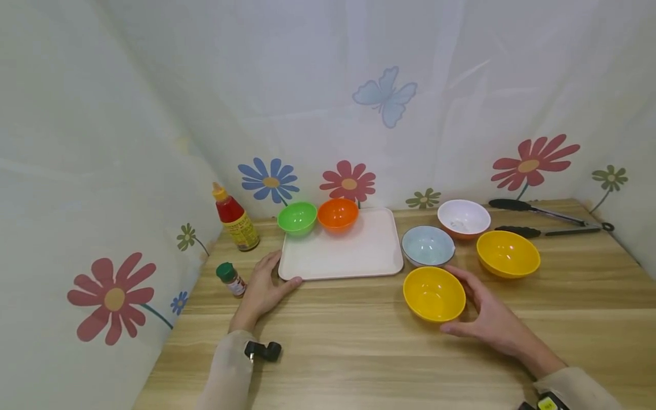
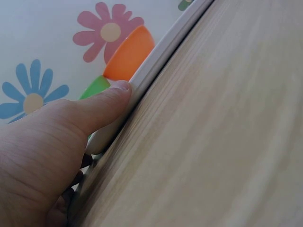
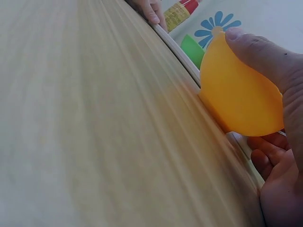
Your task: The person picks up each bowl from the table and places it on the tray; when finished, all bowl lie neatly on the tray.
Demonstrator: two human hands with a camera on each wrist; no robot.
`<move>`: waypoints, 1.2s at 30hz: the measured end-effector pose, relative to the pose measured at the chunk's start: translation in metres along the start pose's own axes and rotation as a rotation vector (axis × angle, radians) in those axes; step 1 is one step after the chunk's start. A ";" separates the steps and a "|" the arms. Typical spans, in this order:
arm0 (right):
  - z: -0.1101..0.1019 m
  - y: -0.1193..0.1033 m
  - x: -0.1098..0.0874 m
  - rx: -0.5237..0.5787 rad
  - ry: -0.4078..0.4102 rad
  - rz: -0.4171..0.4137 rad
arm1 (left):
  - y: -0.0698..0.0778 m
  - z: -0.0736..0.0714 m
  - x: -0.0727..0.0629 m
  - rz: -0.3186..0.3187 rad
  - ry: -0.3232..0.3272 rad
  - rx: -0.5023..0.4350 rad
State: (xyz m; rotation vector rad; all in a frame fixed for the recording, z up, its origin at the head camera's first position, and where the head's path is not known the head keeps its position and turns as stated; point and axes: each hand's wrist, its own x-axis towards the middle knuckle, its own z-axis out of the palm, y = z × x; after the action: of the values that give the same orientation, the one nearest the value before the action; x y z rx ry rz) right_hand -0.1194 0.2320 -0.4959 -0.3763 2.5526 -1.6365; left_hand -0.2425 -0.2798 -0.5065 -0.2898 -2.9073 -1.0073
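Observation:
My right hand [image 1: 494, 322] holds a small yellow bowl [image 1: 434, 295] by its right side, thumb near the front and fingers behind. In the right wrist view the thumb touches the rim of this yellow bowl [image 3: 239, 90]; its base is close to the wooden table. My left hand [image 1: 263, 290] rests at the near left corner of a white rectangular tray [image 1: 348, 256]. Its thumb lies straight along the front edge, the fingers beside the left edge. A green bowl [image 1: 297, 219] and an orange bowl [image 1: 338, 215] sit at the tray's back left.
Just behind the held bowl is a pale blue bowl [image 1: 428, 246]. A white bowl [image 1: 463, 218], a larger yellow bowl [image 1: 508, 254] and black-tipped tongs [image 1: 558, 215] lie farther right. On the left stand a red sauce bottle [image 1: 236, 222] and a green-capped spice jar [image 1: 232, 279].

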 end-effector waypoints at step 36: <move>-0.003 -0.019 0.000 0.051 0.056 -0.070 | -0.004 -0.001 0.000 -0.009 -0.008 0.007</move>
State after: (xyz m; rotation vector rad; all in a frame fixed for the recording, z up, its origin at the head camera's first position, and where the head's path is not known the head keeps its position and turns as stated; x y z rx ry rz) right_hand -0.1172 0.2271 -0.4779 -0.4261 2.5591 -1.7568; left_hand -0.2433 -0.2830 -0.5080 -0.2822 -2.9215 -0.9990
